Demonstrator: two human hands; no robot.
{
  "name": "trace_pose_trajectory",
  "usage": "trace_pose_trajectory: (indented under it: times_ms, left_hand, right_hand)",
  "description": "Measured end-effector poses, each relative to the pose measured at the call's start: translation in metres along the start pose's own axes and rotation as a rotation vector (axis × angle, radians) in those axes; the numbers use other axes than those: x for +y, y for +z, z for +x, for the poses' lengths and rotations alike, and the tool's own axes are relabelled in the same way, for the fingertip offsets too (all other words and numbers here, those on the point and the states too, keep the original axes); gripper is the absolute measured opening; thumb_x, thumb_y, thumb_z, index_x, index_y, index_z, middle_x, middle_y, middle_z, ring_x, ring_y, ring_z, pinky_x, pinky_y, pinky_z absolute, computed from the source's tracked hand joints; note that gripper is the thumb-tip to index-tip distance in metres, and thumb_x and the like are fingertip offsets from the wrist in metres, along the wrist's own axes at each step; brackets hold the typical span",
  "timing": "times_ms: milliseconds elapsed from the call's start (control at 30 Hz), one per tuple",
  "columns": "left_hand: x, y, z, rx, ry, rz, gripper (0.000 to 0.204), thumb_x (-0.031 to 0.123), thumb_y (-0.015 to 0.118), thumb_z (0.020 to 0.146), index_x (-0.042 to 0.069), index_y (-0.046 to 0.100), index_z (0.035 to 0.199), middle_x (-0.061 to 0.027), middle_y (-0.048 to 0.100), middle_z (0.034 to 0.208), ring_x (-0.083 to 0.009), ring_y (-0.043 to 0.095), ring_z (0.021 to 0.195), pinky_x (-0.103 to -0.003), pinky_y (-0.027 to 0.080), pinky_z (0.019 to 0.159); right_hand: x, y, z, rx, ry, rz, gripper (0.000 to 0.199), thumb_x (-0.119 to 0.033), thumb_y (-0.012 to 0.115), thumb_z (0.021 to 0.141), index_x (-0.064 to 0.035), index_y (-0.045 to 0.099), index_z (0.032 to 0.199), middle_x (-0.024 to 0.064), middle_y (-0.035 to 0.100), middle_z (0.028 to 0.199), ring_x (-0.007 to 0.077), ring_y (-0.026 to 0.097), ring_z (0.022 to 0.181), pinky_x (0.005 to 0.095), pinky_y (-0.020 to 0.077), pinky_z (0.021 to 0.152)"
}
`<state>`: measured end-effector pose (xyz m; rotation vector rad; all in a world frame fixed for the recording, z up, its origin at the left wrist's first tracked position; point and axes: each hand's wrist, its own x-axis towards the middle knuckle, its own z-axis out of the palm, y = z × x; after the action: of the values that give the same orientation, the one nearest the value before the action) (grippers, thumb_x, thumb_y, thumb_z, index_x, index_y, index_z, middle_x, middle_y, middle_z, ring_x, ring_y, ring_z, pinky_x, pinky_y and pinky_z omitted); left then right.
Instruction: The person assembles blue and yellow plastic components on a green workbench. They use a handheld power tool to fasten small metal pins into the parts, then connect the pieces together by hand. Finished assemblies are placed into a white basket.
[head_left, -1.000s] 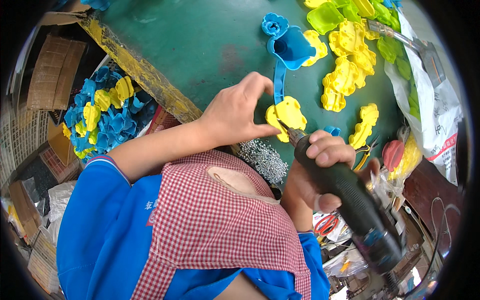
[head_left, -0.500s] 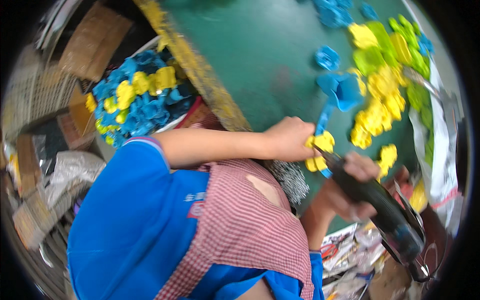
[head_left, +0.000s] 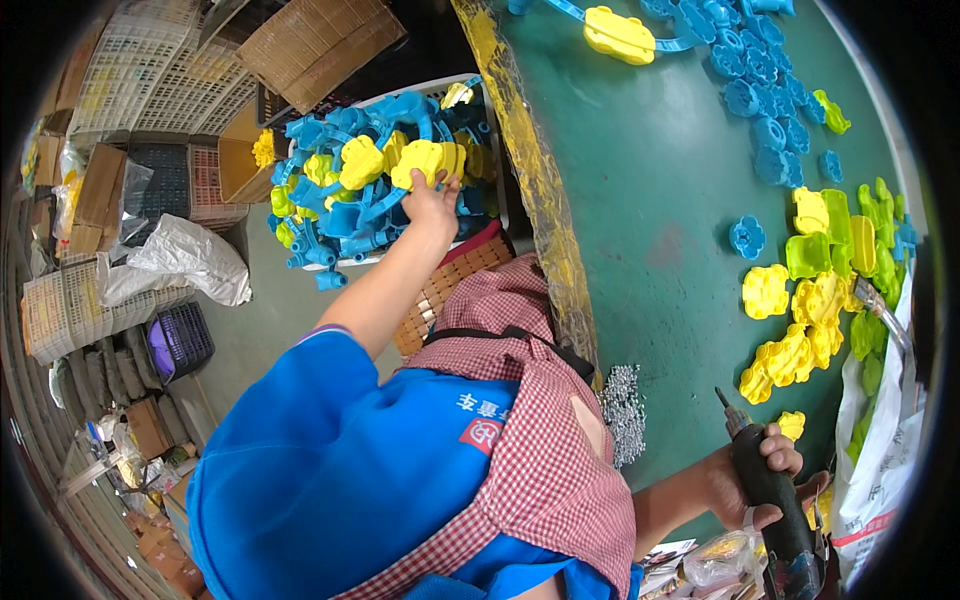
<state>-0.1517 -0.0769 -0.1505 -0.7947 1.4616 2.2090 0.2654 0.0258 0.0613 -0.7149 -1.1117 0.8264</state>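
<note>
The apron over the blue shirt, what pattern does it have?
The apron is a red and white small check, seen plainly in the head view.

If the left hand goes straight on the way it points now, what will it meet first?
The left hand already touches a yellow plastic part in the white bin. Going straight on, it would probably press into the pile of blue parts behind it; depth is unclear.

I see a green table (head_left: 650, 200) with loose blue parts (head_left: 760, 110) on it, a pile of screws (head_left: 625, 410) at its near edge (small, silvery), cardboard boxes (head_left: 320, 35) beyond its left side.
</note>
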Motion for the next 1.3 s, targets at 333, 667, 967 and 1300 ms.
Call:
trace_pose_trajectory:
  times_ms: [333, 667, 967, 1300]
  left_hand:
    - [-0.001, -0.002, -0.02, -0.368, 0.511, 1.249, 0.033, 0.026, 0.055, 0.09, -0.001, 0.063, 0.108, -0.0181, 0.063, 0.108, -0.0357, 0.058, 0.101, -0.041, 0.051, 0.083]
    - [0.05, 0.138, -0.117, -0.896, 0.533, 0.686, 0.036, 0.025, 0.061, 0.091, 0.001, 0.057, 0.117, -0.0155, 0.062, 0.106, -0.0197, 0.066, 0.085, -0.029, 0.053, 0.066]
    - [-0.013, 0.23, -0.119, -1.156, 0.408, 0.409, 0.028, 0.028, 0.054, 0.094, 0.001, 0.061, 0.092, -0.0067, 0.061, 0.063, -0.0128, 0.055, 0.043, -0.025, 0.041, 0.039]
    - [-0.076, 0.104, -0.268, -1.923, -0.064, 1.425, 0.045, 0.03, 0.061, 0.09, 0.005, 0.05, 0.126, -0.0074, 0.066, 0.084, -0.0142, 0.059, 0.056, -0.026, 0.048, 0.051]
  right_hand:
    - [-0.002, -0.017, -0.005, -0.009, 0.064, -0.105, 0.06, -0.061, 0.062, 0.076, -0.0025, 0.05, 0.082, 0.0062, 0.048, 0.077, 0.0198, 0.049, 0.071, 0.0368, 0.0371, 0.074]
    - [-0.001, -0.009, -0.01, 0.037, 0.06, -0.149, 0.063, -0.065, 0.061, 0.075, -0.0038, 0.049, 0.084, 0.0046, 0.048, 0.077, 0.0179, 0.051, 0.072, 0.0349, 0.0392, 0.075]
    - [-0.01, -0.018, -0.029, 0.089, 0.08, -0.163, 0.061, -0.064, 0.057, 0.078, -0.0041, 0.048, 0.086, 0.0052, 0.048, 0.077, 0.0178, 0.051, 0.072, 0.0343, 0.0409, 0.073]
    - [-0.012, 0.012, -0.072, 0.03, 0.37, 0.003, 0.09, -0.046, 0.08, 0.071, -0.0027, 0.027, 0.128, 0.0105, 0.057, 0.078, 0.0218, 0.058, 0.072, 0.0411, 0.0476, 0.075]
